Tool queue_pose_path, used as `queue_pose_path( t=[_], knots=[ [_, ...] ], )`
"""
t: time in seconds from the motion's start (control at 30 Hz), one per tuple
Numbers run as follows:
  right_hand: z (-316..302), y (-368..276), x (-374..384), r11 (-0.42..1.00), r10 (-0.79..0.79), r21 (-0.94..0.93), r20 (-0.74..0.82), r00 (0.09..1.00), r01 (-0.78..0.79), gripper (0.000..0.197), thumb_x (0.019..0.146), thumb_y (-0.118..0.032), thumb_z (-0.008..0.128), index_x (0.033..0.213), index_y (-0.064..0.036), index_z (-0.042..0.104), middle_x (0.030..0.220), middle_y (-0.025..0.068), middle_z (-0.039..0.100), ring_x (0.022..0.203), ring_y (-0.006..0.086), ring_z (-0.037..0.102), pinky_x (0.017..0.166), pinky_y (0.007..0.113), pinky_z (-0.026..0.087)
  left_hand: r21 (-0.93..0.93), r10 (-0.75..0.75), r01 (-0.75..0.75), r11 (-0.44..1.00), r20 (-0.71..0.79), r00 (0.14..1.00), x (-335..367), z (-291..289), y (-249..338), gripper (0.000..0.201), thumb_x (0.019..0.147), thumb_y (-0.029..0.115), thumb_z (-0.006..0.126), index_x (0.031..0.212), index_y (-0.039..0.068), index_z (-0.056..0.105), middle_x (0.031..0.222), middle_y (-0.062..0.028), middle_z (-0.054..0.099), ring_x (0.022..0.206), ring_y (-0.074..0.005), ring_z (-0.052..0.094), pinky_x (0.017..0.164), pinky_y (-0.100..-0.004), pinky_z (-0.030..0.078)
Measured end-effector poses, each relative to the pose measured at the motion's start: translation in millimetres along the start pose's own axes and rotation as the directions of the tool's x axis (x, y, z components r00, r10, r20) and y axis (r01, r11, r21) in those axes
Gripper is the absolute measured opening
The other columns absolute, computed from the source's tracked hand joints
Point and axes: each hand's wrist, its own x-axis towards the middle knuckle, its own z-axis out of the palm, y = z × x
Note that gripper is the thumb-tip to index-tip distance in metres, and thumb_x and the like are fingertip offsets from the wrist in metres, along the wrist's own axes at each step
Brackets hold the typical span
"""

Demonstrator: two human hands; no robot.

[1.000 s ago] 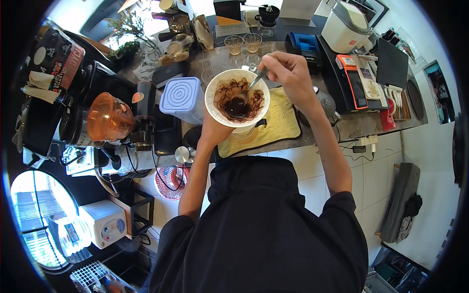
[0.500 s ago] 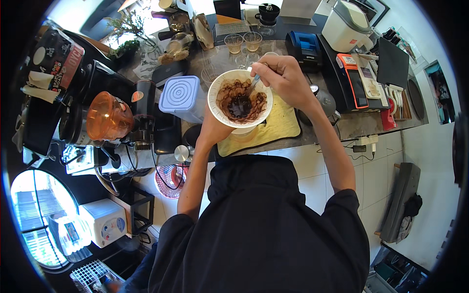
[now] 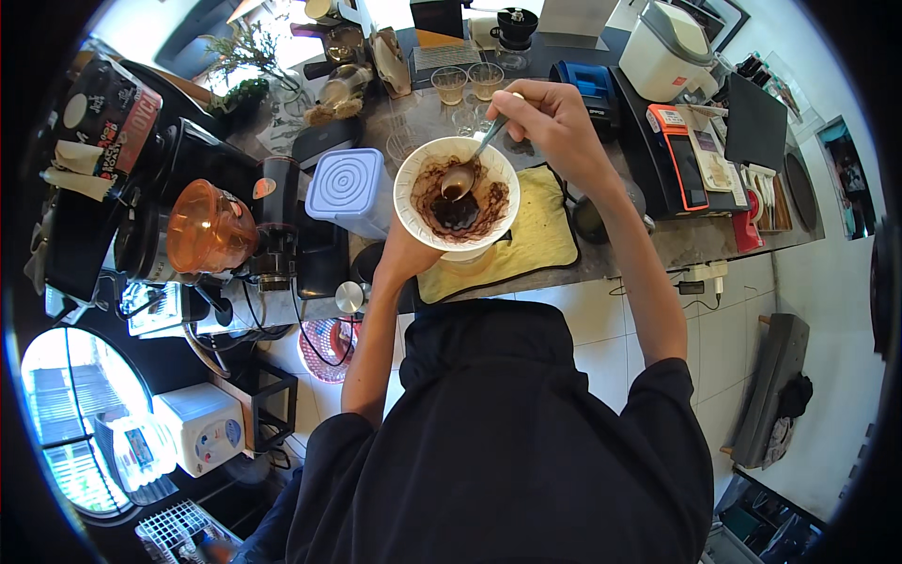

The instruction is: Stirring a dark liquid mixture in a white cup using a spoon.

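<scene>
A white paper-filter dripper [image 3: 456, 193] holding wet dark coffee grounds is raised above the counter. My left hand [image 3: 406, 252] grips it from underneath, mostly hidden by the cone. My right hand [image 3: 554, 122] holds a metal spoon [image 3: 468, 169] by its handle, with the bowl of the spoon dipped into the grounds near the centre. Below the dripper lies a yellow cloth [image 3: 526, 242] on the grey counter [image 3: 658, 249].
A lidded pale-blue container [image 3: 349, 188] stands left of the dripper, beside a grinder with an orange hopper [image 3: 209, 226]. Small glasses [image 3: 467, 83] sit behind. A white cooker [image 3: 662, 52], an orange-edged payment terminal [image 3: 686, 155] and a blue box [image 3: 587, 80] are at the right.
My right hand has shifted the spoon within the grounds, from the right rim toward the centre. The dripper has stayed in my left hand at about the same spot.
</scene>
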Motion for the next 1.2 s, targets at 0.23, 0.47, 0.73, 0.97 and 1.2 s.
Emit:
queue_pose_path(
  t=[0.23,0.47,0.73,0.97,1.2],
  knots=[
    [7.5,16.8,-7.6,0.993,0.019,-0.121,0.055,0.998,-0.013,0.027,0.094,-0.019,0.059,0.082,0.0030,0.069,0.060,-0.0007,0.054,0.057,0.0049,0.047,0.052,0.025,0.036,0.011,-0.027,0.026,1.000,0.009,1.000,2.3,0.8,11.2,0.075,0.065,0.007,0.089,0.128,-0.002,0.051,0.120,-0.0118,0.064,0.109,-0.0197,0.062,0.098,-0.0338,0.048],
    [-0.6,19.2,-6.1,0.958,0.186,0.219,0.018,0.982,-0.186,0.027,0.097,-0.020,0.058,0.080,-0.0016,0.070,0.060,-0.0047,0.049,0.056,0.0022,0.039,0.052,0.020,0.028,0.010,-0.001,0.001,1.000,-0.003,1.000,2.0,3.8,4.2,0.076,0.063,0.007,0.089,0.128,-0.002,0.050,0.121,-0.0119,0.063,0.110,-0.0196,0.061,0.098,-0.0332,0.048],
    [0.2,-30.3,-9.8,0.986,-0.084,-0.143,0.009,0.996,0.084,0.027,0.096,-0.021,0.059,0.085,0.0008,0.070,0.060,-0.0010,0.052,0.057,0.0056,0.045,0.053,0.024,0.036,-0.040,-0.026,0.028,0.999,0.032,0.999,3.4,3.2,3.3,0.076,0.065,0.006,0.088,0.130,-0.002,0.049,0.123,-0.0124,0.062,0.111,-0.0201,0.060,0.098,-0.0338,0.048],
    [8.2,-5.4,-17.1,0.975,0.016,-0.221,0.015,1.000,-0.012,0.027,0.097,-0.019,0.058,0.082,0.0012,0.069,0.061,-0.0033,0.048,0.057,0.0040,0.041,0.053,0.022,0.029,0.063,0.020,-0.017,0.998,-0.051,0.999,4.9,4.8,4.3,0.077,0.062,0.009,0.091,0.127,-0.002,0.050,0.120,-0.0129,0.062,0.108,-0.0201,0.062,0.095,-0.0337,0.050],
    [-1.2,15.1,-18.8,0.983,0.144,0.126,-0.106,0.984,-0.131,0.026,0.096,-0.017,0.059,0.080,-0.0004,0.070,0.060,-0.0049,0.049,0.056,0.0008,0.038,0.052,0.020,0.027,0.009,0.023,-0.023,1.000,-0.040,0.999,7.5,6.4,0.6,0.077,0.061,0.009,0.091,0.126,-0.002,0.051,0.118,-0.0125,0.063,0.107,-0.0212,0.063,0.094,-0.0336,0.050]
  ],
)
